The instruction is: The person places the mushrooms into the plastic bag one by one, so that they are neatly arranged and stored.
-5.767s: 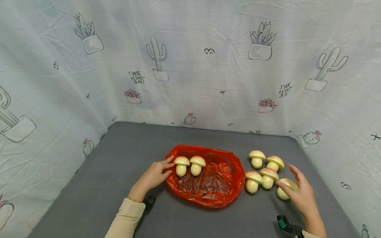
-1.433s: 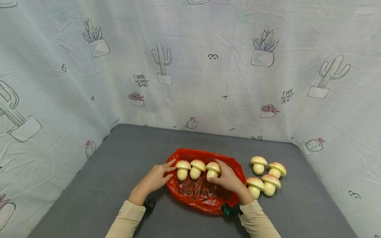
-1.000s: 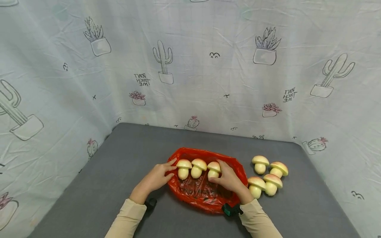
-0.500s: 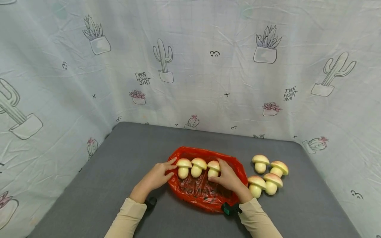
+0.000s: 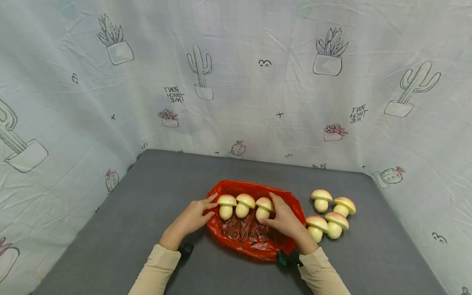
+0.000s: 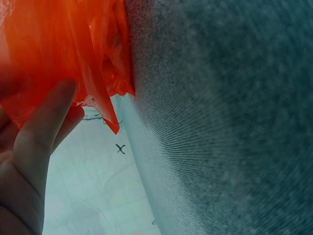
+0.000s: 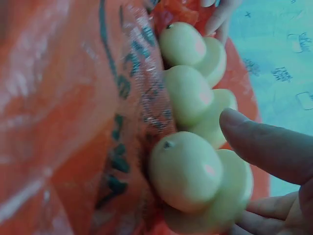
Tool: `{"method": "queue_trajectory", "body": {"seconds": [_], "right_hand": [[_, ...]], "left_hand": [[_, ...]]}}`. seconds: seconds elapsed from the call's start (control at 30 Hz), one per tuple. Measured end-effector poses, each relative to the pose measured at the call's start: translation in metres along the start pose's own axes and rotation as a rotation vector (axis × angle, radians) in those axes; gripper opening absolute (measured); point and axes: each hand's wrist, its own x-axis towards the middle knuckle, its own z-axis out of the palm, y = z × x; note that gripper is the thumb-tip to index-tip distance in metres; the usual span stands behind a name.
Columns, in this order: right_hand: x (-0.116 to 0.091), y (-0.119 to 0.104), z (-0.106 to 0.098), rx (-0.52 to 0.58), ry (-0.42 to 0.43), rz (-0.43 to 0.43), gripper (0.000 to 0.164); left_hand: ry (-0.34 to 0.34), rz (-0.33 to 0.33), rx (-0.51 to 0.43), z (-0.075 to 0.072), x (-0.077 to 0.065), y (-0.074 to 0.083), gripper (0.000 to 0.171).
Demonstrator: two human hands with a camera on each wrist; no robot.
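A red plastic bag (image 5: 254, 256) lies spread open on the grey table. In it, three yellow toy mushrooms with reddish-topped caps stand in a row: a left one (image 5: 226, 207), a middle one (image 5: 243, 207) and a right one (image 5: 263, 208). My left hand (image 5: 193, 214) holds the bag's left rim, thumb on the plastic (image 6: 63, 29) and fingers reaching over it beside the left mushroom. Around the right mushroom my right hand (image 5: 285, 221) is spread, index finger beyond the cap and thumb near the stem. In the right wrist view the thumb (image 7: 264, 144) stands off the nearest mushroom (image 7: 186, 171).
Several more toy mushrooms (image 5: 334, 225) stand on the table (image 5: 177, 172) just right of the bag, the closest one beside its rim. A white curtain (image 5: 236, 82) printed with cactus drawings hangs behind and at both sides.
My right hand has moved left from the group of mushrooms into the bag, where a third mushroom now stands. Lately its fingers have spread slightly. The left hand keeps its place.
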Motion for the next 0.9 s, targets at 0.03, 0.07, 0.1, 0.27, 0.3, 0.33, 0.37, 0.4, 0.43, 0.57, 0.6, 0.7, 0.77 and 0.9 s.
{"method": "queue_trajectory", "body": {"seconds": [0.03, 0.07, 0.1, 0.27, 0.3, 0.33, 0.37, 0.4, 0.43, 0.57, 0.6, 0.7, 0.77, 0.9], "right_hand": [[-0.002, -0.001, -0.002, -0.004, -0.002, 0.000, 0.092], [-0.005, -0.002, -0.004, -0.004, -0.002, 0.004, 0.091], [-0.007, -0.003, -0.006, -0.004, -0.002, 0.005, 0.091], [-0.017, -0.004, -0.015, 0.016, 0.030, 0.009, 0.089], [-0.018, -0.004, -0.017, 0.019, 0.039, 0.007, 0.089], [-0.020, -0.004, -0.020, 0.020, 0.052, 0.006, 0.088], [-0.022, -0.004, -0.022, 0.025, 0.063, 0.005, 0.087], [-0.024, -0.004, -0.025, 0.030, 0.076, 0.005, 0.086], [-0.026, -0.004, -0.027, 0.032, 0.086, 0.005, 0.086], [-0.036, -0.001, -0.037, 0.043, 0.131, -0.001, 0.084], [-0.039, 0.001, -0.040, 0.043, 0.148, -0.011, 0.084], [-0.049, 0.006, -0.049, 0.050, 0.205, -0.045, 0.082], [-0.055, 0.011, -0.056, 0.059, 0.244, -0.056, 0.080], [-0.069, 0.025, -0.070, 0.083, 0.288, -0.009, 0.079]], "left_hand": [[0.000, 0.003, 0.001, 0.000, 0.000, 0.000, 0.037], [-0.001, 0.000, 0.003, 0.000, 0.000, 0.000, 0.037], [0.000, 0.003, 0.008, 0.000, 0.000, -0.001, 0.037], [0.002, -0.001, 0.018, -0.001, 0.000, 0.000, 0.037], [0.001, 0.000, 0.018, -0.001, 0.000, 0.000, 0.037], [-0.001, -0.002, 0.015, -0.001, 0.000, 0.000, 0.037], [-0.002, -0.002, 0.014, -0.001, 0.000, 0.000, 0.037], [-0.003, -0.001, 0.013, -0.001, 0.000, 0.000, 0.037], [-0.004, -0.001, 0.012, -0.001, 0.000, 0.000, 0.037], [-0.003, -0.002, 0.017, -0.002, -0.001, -0.001, 0.037], [-0.002, -0.002, 0.019, -0.002, -0.001, -0.001, 0.037], [-0.001, 0.002, 0.017, -0.002, -0.001, -0.001, 0.037], [0.001, 0.003, 0.013, -0.001, -0.001, -0.001, 0.037], [0.013, 0.010, 0.008, -0.001, -0.001, -0.001, 0.037]]}}
